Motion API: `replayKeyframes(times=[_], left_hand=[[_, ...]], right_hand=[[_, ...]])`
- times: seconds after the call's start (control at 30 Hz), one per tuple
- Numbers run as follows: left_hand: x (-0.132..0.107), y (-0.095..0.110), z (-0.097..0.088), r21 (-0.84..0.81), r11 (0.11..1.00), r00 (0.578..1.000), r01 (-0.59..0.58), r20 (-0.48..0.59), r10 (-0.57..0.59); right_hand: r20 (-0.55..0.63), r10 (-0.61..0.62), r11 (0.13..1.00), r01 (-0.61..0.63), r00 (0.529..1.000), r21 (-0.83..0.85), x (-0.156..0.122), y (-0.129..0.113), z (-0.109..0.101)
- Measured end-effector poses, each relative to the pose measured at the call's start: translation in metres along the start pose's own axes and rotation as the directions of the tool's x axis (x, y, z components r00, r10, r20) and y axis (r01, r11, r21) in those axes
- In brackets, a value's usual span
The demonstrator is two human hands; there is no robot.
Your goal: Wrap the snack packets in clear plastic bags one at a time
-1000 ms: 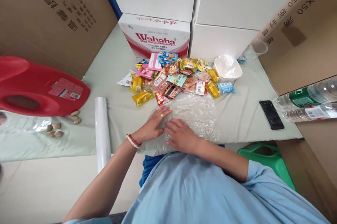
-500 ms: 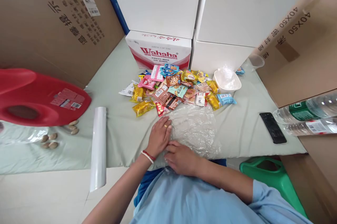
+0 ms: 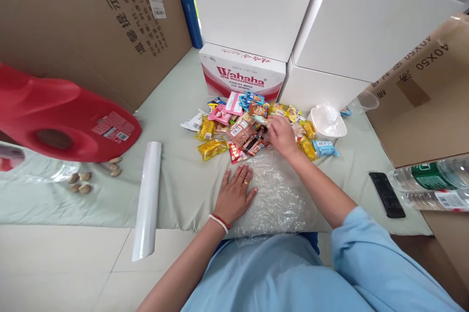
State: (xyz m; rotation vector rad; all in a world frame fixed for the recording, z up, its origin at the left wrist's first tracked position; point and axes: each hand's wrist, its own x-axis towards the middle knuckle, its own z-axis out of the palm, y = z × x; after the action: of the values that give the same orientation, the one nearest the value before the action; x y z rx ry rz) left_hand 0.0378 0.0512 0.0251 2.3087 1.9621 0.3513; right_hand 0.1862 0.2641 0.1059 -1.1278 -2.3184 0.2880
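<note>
My left hand (image 3: 236, 195) lies flat with its fingers spread, at the left edge of a clear plastic bag (image 3: 280, 199) laid out on the cloth-covered table. A ring and bead bracelets show on it. My right hand (image 3: 282, 134) reaches into a pile of wrapped snacks (image 3: 240, 131), its fingers closed on a pale green snack packet (image 3: 261, 119) that they partly hide. Around it lie brown, pink and blue packets. A yellow-wrapped snack (image 3: 212, 148) and a red packet (image 3: 237, 152) lie at the pile's near left edge.
A white bowl (image 3: 329, 128) with crumpled plastic stands right of the pile. Behind is a Wahaha carton (image 3: 242, 75). Left are a white roll (image 3: 147, 199), a red jug (image 3: 73, 121) and several walnut-like brown things (image 3: 85, 188). Right are a phone (image 3: 387, 194) and plastic bottles (image 3: 432, 175).
My right hand has left the bag's near left edge and moved forward to the snacks, taking hold of the pale green packet. My left hand has flattened and spread. The view has shifted.
</note>
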Motion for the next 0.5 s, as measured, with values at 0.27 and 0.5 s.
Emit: replayKeyframes(times=[0.27,0.5], left_hand=[[0.001,0.000,-0.002,-0.045,0.999,1.000,0.000,0.016,0.000],[-0.002,-0.001,-0.009,-0.056,0.998,0.997,-0.021,-0.070,0.017]], right_hand=[[0.656,-0.313,0.875,-0.060,0.687,0.480,-0.058,0.010,-0.077],[0.691,-0.340,0.940,0.237,0.638,0.244,-0.083,-0.024,-0.021]])
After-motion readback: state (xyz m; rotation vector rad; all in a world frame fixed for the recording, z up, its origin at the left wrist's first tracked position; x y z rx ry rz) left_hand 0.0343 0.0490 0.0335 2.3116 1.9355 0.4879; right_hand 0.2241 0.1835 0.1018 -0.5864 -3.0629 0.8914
